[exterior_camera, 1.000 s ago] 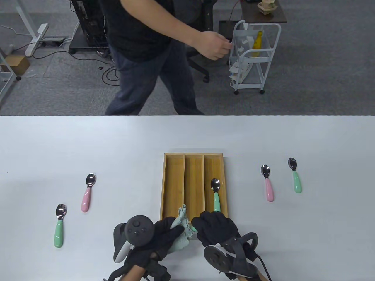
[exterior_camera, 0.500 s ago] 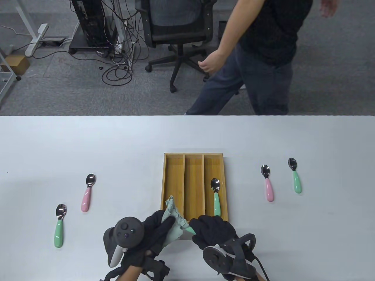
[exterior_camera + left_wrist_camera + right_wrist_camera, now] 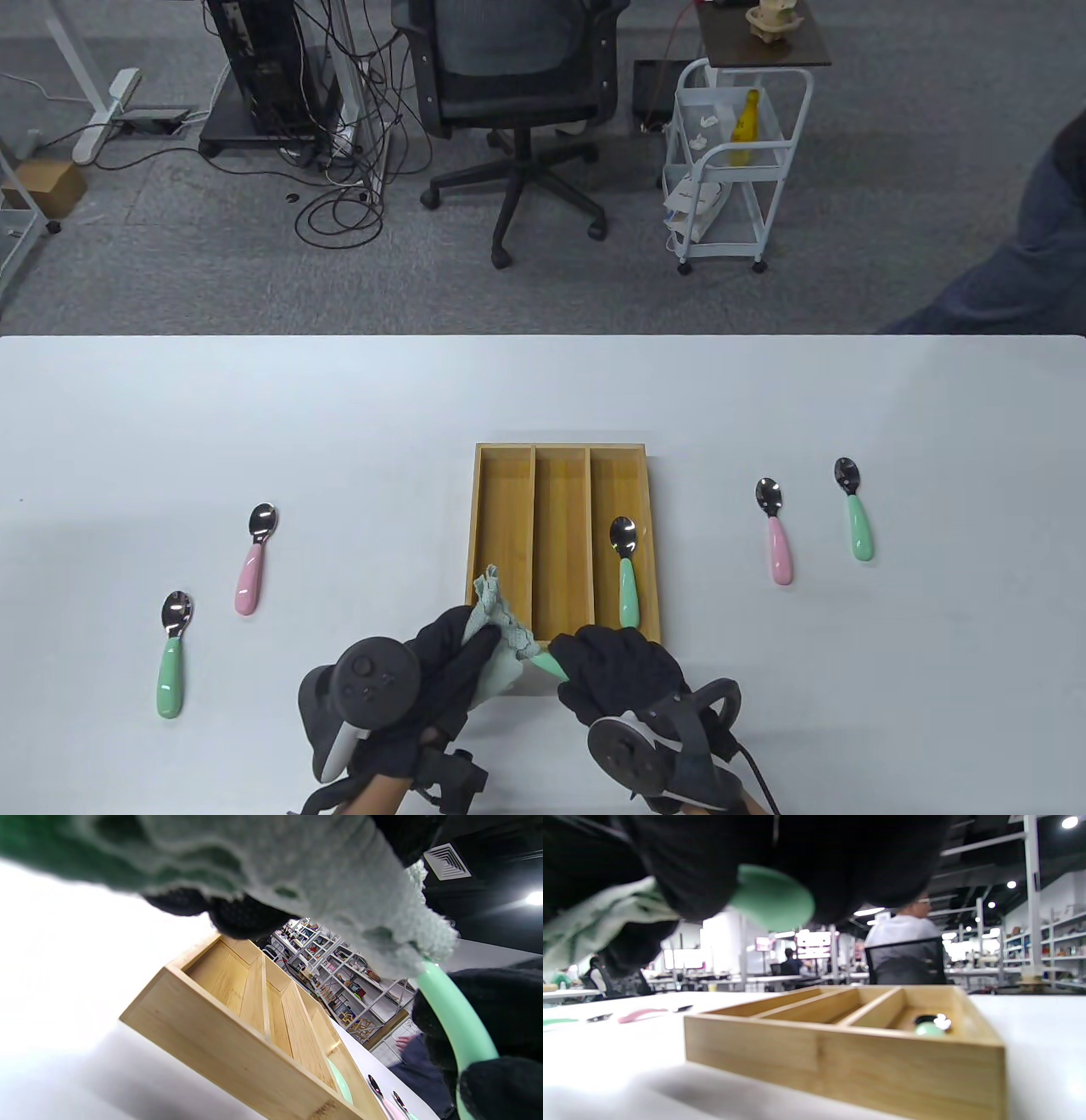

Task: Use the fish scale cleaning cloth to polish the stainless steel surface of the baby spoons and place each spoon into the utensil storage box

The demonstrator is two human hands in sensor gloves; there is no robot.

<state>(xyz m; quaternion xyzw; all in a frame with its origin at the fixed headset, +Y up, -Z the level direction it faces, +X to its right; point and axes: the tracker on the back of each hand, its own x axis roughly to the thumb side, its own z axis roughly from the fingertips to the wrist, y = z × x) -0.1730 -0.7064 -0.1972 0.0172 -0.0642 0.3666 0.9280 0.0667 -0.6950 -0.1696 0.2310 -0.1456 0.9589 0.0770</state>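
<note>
One green-handled steel baby spoon [image 3: 547, 660] is gripped by the right hand [image 3: 624, 675], its bowl wrapped in the pale green cleaning cloth [image 3: 499, 632] the left hand [image 3: 441, 671] pinches. One polished spoon [image 3: 625, 564] lies in the right compartment of the three-slot bamboo storage box [image 3: 501, 526]; four spoons wait on the table, two left, two right.

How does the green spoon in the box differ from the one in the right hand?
The boxed spoon lies free in the right compartment of the box, bowl bare; the held spoon is raised near the box's front edge in the right hand. Its bowl is hidden in the cloth held by the left hand. Both have mint green handles.
</note>
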